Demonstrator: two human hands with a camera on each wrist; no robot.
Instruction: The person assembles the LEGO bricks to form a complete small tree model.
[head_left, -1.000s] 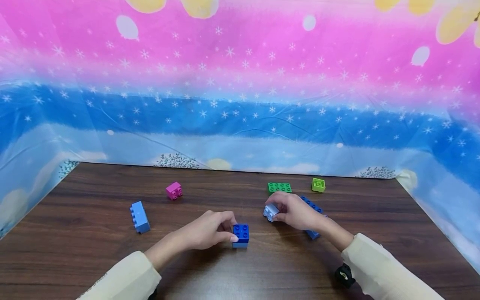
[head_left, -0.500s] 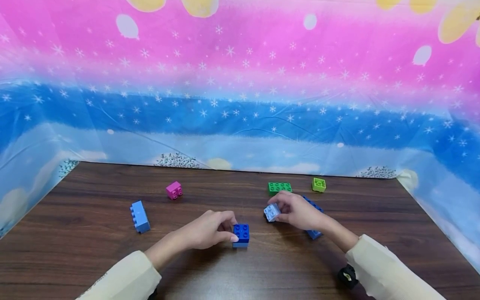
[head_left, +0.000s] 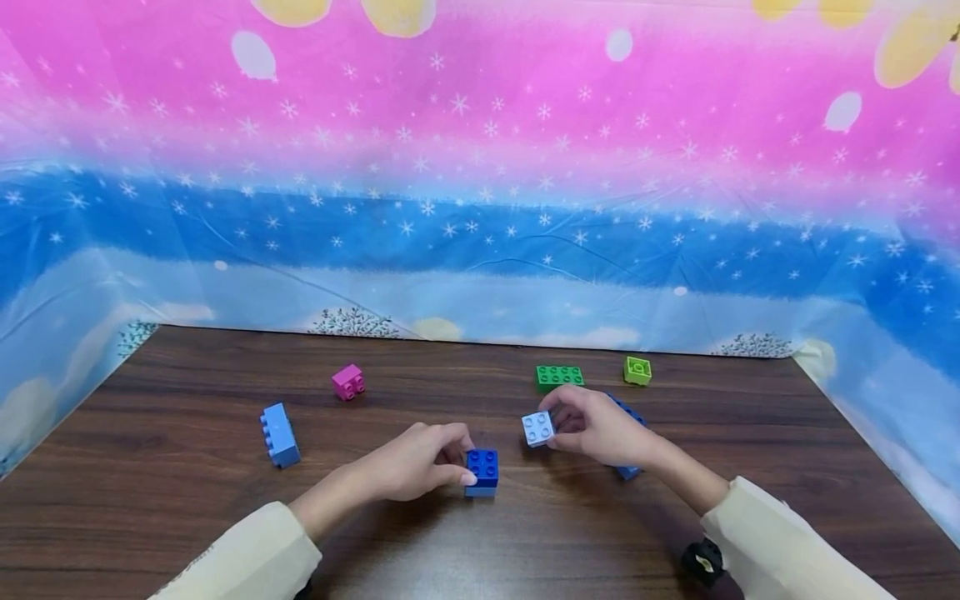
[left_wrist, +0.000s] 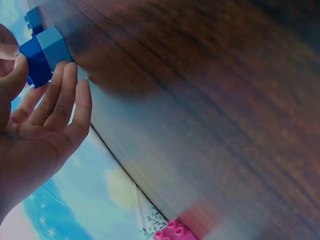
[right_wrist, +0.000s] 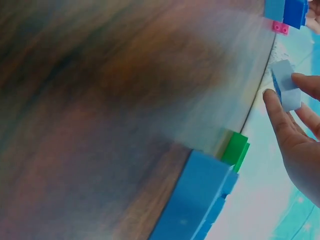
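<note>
My left hand (head_left: 420, 461) pinches a dark blue toy brick (head_left: 482, 467) between thumb and fingers. That brick sits on top of a lighter blue brick (head_left: 480, 491), forming a short stack near the table's middle. In the left wrist view, the light blue brick (left_wrist: 54, 46) shows beside the fingertips. To the right, my right hand (head_left: 596, 427) holds a pale blue brick (head_left: 537, 428) by its side, studs facing the head camera. The right wrist view shows this pale brick (right_wrist: 286, 86) between thumb and fingers, raised off the table.
Behind my right hand lie a green brick (head_left: 558, 377) and a lime brick (head_left: 637, 371) on its side. A long blue brick (head_left: 628, 472) is partly hidden under the right forearm. At left are a pink brick (head_left: 348, 382) and a light blue brick (head_left: 280, 434).
The pale blue brick has turned in my right hand, so its studs now face up toward the head camera. My left hand and the stack have stayed in place.
</note>
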